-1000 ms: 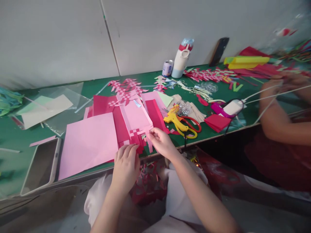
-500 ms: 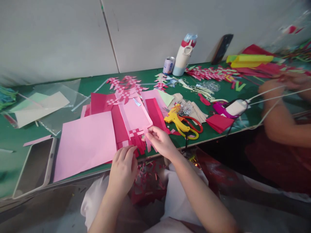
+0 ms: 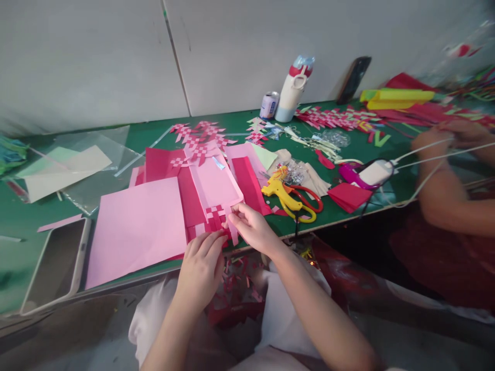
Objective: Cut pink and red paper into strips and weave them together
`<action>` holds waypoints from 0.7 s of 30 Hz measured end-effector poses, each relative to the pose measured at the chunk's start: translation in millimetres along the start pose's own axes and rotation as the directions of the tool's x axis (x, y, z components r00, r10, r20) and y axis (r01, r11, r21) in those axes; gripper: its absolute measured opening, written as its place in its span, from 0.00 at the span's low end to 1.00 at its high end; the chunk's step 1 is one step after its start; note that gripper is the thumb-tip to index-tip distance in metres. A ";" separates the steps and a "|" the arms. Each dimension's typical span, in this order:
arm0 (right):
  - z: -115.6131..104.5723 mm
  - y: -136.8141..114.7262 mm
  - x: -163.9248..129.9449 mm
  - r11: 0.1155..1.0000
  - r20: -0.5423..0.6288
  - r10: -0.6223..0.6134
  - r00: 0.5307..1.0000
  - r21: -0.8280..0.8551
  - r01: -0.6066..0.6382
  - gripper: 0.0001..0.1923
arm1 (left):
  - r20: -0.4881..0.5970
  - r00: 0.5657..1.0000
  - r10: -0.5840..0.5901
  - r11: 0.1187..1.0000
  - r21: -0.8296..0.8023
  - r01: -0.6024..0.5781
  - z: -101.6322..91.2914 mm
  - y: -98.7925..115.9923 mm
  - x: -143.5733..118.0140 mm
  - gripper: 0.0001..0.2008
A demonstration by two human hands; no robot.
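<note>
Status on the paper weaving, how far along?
Done: a batch of finished pink-and-red woven pieces lies further back on the green table. In hand: the left hand and right hand work loose strips of a partly woven piece at the table edge; only a small checker patch is woven. Left: the strip ends hang free, and uncut pink paper lies beside it.

No legible text or label anywhere, even on the small can (image 3: 268, 104).
</note>
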State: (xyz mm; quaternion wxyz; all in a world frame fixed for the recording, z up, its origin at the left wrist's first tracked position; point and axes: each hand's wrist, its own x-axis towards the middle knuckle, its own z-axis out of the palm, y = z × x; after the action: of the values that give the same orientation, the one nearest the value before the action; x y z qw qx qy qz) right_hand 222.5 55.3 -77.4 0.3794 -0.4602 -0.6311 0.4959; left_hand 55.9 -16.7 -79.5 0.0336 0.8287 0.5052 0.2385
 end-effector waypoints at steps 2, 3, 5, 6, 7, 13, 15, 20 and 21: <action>0.5 1.7 0.1 1.000 0.002 0.003 1.000 0.000 -0.003 0.12 | 0.027 1.000 0.003 1.000 0.014 -0.004 0.7 -0.2 -0.6 0.17; 0.5 2.6 0.1 1.000 0.002 0.006 1.000 0.001 -0.006 0.12 | 0.034 0.999 -0.003 1.000 0.020 0.002 1.3 -0.4 -0.9 0.16; 0.3 4.5 0.4 1.000 -0.002 0.010 1.000 0.000 -0.010 0.12 | 0.040 0.999 -0.014 1.000 0.024 0.013 2.6 -0.9 -1.4 0.15; 0.1 5.2 0.6 1.000 -0.004 0.012 1.000 -0.003 -0.012 0.12 | 0.041 0.999 -0.018 1.000 0.022 0.017 3.1 -1.1 -1.5 0.15; -0.1 5.7 0.8 1.000 -0.005 0.013 1.000 -0.007 -0.013 0.12 | 0.043 0.999 -0.021 1.000 0.019 0.021 3.3 -1.2 -1.5 0.15; -4.2 -1.4 -0.4 1.000 0.006 0.012 1.000 0.028 -0.012 0.11 | -0.002 0.999 -0.054 0.997 -0.048 0.054 -0.6 0.2 -0.8 0.15; -8.2 -7.5 -3.6 0.998 0.014 0.020 1.000 0.064 -0.021 0.10 | -0.069 0.992 -0.102 0.989 -0.113 0.094 -4.0 1.0 -1.3 0.15; -18.6 -23.6 -17.9 0.998 0.148 0.061 0.987 -0.024 -0.058 0.12 | -0.072 0.910 -0.409 0.857 -0.372 0.356 -15.0 5.1 -3.3 0.09; -19.5 -26.4 -20.9 0.997 0.186 0.073 0.980 -0.047 -0.066 0.13 | -0.029 0.888 -0.458 0.807 -0.434 0.402 -16.7 6.3 -3.2 0.09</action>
State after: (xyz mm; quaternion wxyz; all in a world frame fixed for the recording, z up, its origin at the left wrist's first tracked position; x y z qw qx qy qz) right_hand 241.4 38.5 -47.8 0.2914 -0.4407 -0.6575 0.5372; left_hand 52.7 -25.6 -64.1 0.2288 0.6482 0.6183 0.3810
